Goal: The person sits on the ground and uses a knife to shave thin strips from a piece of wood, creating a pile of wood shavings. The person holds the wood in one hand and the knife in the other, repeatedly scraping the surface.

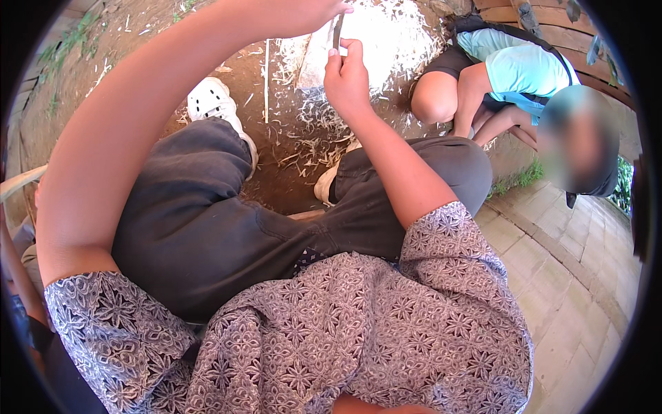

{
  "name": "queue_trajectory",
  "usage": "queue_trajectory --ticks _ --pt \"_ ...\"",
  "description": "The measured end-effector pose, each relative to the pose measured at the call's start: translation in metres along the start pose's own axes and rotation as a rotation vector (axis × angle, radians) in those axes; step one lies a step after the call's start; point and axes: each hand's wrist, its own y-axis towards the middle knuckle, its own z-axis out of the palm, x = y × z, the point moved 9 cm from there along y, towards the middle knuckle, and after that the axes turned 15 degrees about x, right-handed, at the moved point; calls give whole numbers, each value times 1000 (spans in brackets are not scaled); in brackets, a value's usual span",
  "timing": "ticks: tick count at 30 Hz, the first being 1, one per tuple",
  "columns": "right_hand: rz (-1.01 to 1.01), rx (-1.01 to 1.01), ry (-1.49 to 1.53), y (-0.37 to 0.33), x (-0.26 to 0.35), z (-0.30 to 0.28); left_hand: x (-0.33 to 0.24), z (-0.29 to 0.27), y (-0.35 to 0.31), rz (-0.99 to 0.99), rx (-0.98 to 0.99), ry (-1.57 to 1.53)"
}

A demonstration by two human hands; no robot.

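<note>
At the top edge, my left hand [314, 15] is partly cut off by the frame. Its fingers curl closed by the upper end of a narrow dark blade-like strip [337, 32]; what they grip is hidden. My right hand [347, 81] pinches that strip's lower end between thumb and forefinger, and the strip stands nearly upright. Beneath both hands lies a bright heap of pale shavings [389, 45]. Left of my right hand, a whitish flat-sided piece [314, 67] rests among the shavings.
A long thin pale strip [267, 83] lies on the brown dirt ground. My white clog [212, 100] stands left of it. At right a person in a light blue shirt [517, 65] crouches beside the heap. Paving [552, 276] runs along the right, and a pale pole [22, 181] enters from the left.
</note>
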Motion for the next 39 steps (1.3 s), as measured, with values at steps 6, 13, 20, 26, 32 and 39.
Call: queue_trajectory --ticks 6,13,20,26,32,39 --pt "139 101 -168 -4 -24 7 -3 -14 -15 62 -60 -15" --pt "161 99 -225 -8 -38 5 7 -9 -5 38 -13 41" --pt "26 -65 53 -14 -10 -14 -6 -11 -10 11 -41 91" --pt "-32 -77 49 2 6 -13 -12 -12 -5 -3 -15 90" --pt "91 18 -75 6 -22 -5 -9 -10 -8 -10 -39 88" --pt "371 147 -263 -18 -95 -8 13 -7 4 -55 -31 88"
